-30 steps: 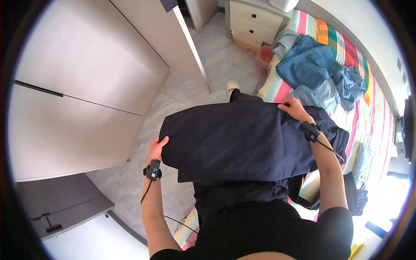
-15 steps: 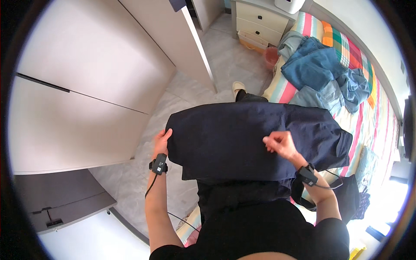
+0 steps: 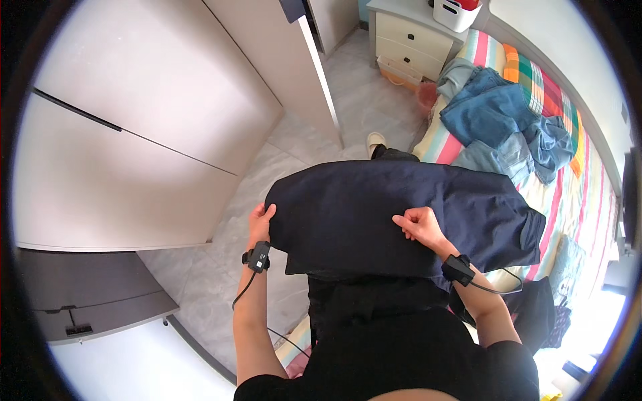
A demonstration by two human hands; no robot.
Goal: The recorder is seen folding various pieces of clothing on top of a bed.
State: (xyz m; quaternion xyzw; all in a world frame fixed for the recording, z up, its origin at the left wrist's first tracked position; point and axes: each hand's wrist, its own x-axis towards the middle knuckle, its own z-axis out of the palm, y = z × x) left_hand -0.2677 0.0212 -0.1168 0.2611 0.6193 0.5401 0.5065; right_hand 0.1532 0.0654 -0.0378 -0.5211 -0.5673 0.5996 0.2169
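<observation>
A dark navy garment (image 3: 361, 214), folded into a broad flat strip, lies across my lap. Its right end reaches over the striped bed. My left hand (image 3: 261, 222) grips the garment's left edge, thumb on top and fingers underneath. Over the middle of the cloth, my right hand (image 3: 419, 226) is closed, its thumb and fingers curled together and pointing left. The cloth around it is not visibly pulled up; whether anything small is between those fingers is hidden. Each wrist carries a small black device with a cable.
Blue jeans (image 3: 488, 110) and other denim pieces lie heaped on the striped bed (image 3: 558, 200) at the right. A drawer cabinet (image 3: 409, 41) stands at the back, with a pink bin (image 3: 426, 95) beside it. Large pale cabinet doors (image 3: 154, 100) fill the left, one standing open.
My right hand has slid a little left across the cloth, fingers still curled. My left hand keeps its hold on the edge. The whole view has shifted slightly.
</observation>
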